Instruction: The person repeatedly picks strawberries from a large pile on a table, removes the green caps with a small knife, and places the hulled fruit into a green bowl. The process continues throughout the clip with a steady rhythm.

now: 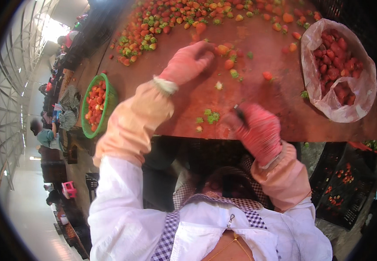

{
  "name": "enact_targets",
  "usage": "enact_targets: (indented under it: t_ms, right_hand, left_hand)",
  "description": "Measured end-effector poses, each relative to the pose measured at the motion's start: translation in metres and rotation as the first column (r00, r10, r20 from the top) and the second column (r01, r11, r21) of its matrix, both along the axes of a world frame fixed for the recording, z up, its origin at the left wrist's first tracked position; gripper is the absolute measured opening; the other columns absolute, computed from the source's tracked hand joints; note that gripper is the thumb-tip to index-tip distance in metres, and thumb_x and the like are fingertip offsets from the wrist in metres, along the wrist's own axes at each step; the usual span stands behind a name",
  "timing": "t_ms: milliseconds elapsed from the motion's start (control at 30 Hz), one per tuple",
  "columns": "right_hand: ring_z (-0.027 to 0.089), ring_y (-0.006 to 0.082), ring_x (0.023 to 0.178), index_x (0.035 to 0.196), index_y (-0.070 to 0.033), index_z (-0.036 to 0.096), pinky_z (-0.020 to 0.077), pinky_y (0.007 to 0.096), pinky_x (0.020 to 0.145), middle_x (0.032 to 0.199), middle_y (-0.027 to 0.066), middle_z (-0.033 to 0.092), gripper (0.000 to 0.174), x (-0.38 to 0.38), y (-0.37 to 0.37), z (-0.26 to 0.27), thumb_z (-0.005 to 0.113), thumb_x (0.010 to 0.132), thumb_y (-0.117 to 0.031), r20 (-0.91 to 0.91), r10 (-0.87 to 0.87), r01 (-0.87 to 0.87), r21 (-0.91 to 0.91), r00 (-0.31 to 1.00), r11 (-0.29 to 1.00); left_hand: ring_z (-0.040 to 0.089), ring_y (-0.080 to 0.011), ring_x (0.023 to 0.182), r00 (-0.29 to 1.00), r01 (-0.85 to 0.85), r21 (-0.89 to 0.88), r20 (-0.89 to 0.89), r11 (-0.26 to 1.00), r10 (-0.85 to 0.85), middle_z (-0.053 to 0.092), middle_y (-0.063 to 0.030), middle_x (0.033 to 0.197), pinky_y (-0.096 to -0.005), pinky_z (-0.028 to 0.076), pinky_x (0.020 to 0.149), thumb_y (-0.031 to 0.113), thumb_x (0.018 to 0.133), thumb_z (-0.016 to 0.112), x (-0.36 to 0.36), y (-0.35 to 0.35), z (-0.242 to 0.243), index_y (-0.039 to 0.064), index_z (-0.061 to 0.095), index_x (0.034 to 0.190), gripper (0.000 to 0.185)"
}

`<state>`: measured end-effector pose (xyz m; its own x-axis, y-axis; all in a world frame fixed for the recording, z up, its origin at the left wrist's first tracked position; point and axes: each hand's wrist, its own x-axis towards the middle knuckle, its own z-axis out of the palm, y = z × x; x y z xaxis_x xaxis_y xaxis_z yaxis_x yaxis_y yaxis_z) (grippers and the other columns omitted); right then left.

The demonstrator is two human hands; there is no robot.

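Observation:
My left hand (191,62), in a pink-stained glove, reaches over the red tabletop (188,101). Its fingertips lie beside a small cluster of strawberries (223,50); motion blur hides whether they grip one. Close to the table's front edge, my right hand (260,130) wears a similar glove and closes around a small dark tool (239,112) with a metallic tip, its kind unclear. Left of that hand lie cut green strawberry caps (212,116). A single strawberry (267,75) rests farther up the table, above my right hand.
A large heap of strawberries with leaves (162,19) spreads along the far side. At left stands a green plastic basket (106,98) of hulled strawberries; at right, a plastic-lined container (309,49) of red strawberries. Black crates (330,208) sit below at right. A person (46,137) works far left.

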<state>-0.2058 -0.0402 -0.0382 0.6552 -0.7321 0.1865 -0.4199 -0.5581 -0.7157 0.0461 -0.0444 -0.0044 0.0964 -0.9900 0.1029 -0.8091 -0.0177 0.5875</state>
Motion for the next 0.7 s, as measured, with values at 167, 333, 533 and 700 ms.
enact_targets:
  t_ms: [167, 333, 533, 700]
  right_hand:
    - [0.064, 0.0385, 0.078, 0.097, -0.007, 0.067, 0.0504, 0.0434, 0.064, 0.082, 0.0176, 0.066, 0.032, 0.004, -0.011, 0.031, 0.064, 0.089, -0.038, 0.183, 0.051, -0.045, -0.037, 0.982, 0.998]
    - [0.064, 0.0387, 0.076, 0.096, -0.008, 0.065, 0.0505, 0.0444, 0.063, 0.080, 0.0174, 0.065, 0.028, -0.004, 0.024, 0.045, 0.060, 0.091, -0.035, 0.000, 0.226, -0.225, -0.082, 0.974, 0.971]
    - [0.063, 0.0331, 0.060, 0.079, -0.011, 0.060, 0.0469, 0.0456, 0.050, 0.068, 0.0146, 0.061, 0.030, 0.002, 0.059, 0.024, 0.058, 0.090, -0.038, 0.009, 0.297, -0.273, -0.364, 0.955, 0.890]
    - [0.060, 0.0316, 0.054, 0.072, -0.011, 0.060, 0.0443, 0.0434, 0.045, 0.065, 0.0131, 0.060, 0.034, 0.013, 0.074, 0.033, 0.062, 0.088, -0.041, 0.207, 0.472, -0.354, -0.429, 0.857, 0.831]
  left_hand:
    - [0.057, -0.0115, 0.068, 0.745, 0.020, 0.048, -0.667, 0.999, 0.017, 0.062, -0.0066, 0.078, -0.0245, 0.045, 0.062, 0.021, 0.093, 0.056, -0.064, 0.088, 0.033, 0.006, 0.058, 0.125, 0.034]
    - [0.053, -0.0108, 0.062, 0.462, -0.072, 0.231, -0.854, 0.970, 0.237, 0.059, -0.0066, 0.072, -0.0230, 0.043, 0.058, 0.019, 0.094, 0.054, -0.098, 0.134, 0.057, -0.004, 0.055, 0.124, 0.038]
    - [0.060, -0.0136, 0.067, 0.383, -0.061, 0.335, -0.862, 0.940, 0.332, 0.068, -0.0110, 0.082, -0.0219, 0.044, 0.060, 0.028, 0.094, 0.052, -0.107, 0.169, 0.052, -0.004, 0.050, 0.129, 0.047]
    - [0.053, -0.0092, 0.060, -0.063, -0.199, 0.059, -0.997, 0.978, 0.047, 0.063, -0.0083, 0.086, -0.0184, 0.040, 0.049, 0.021, 0.087, 0.063, -0.103, 0.209, 0.020, 0.002, 0.056, 0.111, 0.031]
